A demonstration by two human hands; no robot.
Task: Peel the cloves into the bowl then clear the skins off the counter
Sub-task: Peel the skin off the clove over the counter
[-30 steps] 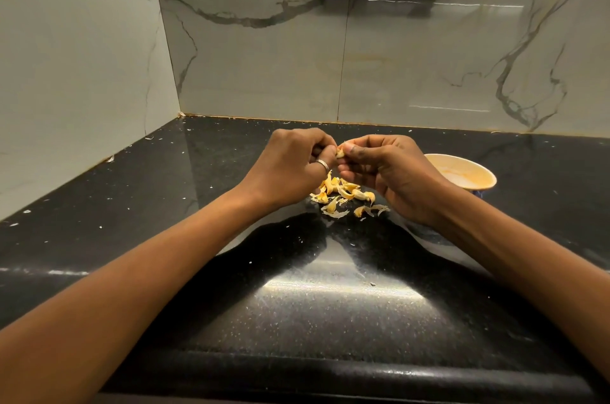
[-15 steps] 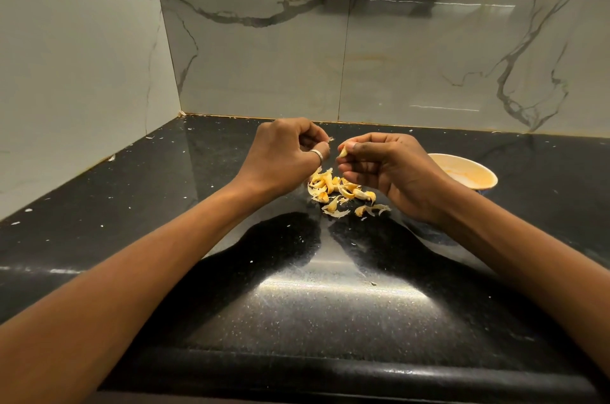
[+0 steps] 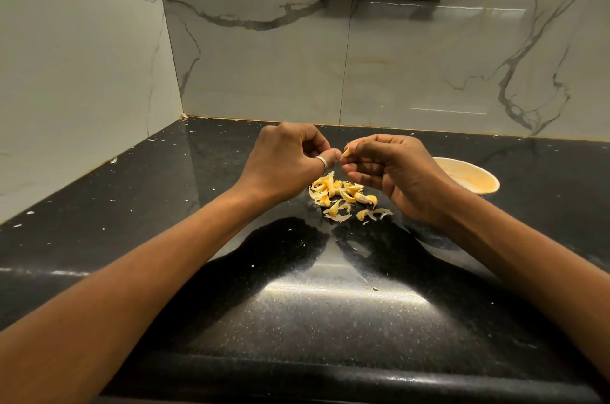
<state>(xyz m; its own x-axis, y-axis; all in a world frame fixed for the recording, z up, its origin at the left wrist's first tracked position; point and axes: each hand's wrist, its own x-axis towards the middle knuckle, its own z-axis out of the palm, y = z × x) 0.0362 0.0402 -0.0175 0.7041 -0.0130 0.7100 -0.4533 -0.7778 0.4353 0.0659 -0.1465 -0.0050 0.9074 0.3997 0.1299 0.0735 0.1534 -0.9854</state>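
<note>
Risk noted: on the black speckled stone counter [image 3: 330, 321], the pale round bowl [image 3: 478, 172] sits behind your right wrist, so a slipped clove would likely land in the heap of yellowish papery skins [image 3: 343, 194] below instead. Your right hand [image 3: 396, 175] pinches the small pale clove [image 3: 346, 152] at its fingertips. Your left hand [image 3: 284, 162] is curled, thumb just beside the clove; whether it grips skin cannot be told.

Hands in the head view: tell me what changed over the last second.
The left hand, which was pinching at the small yellowish garlic clove, drew a little leftward off it; a narrow gap now separates them. The right hand kept pinching the clove in its fingers. The pile of yellowish skins, cream bowl and black counter stayed put.
</note>
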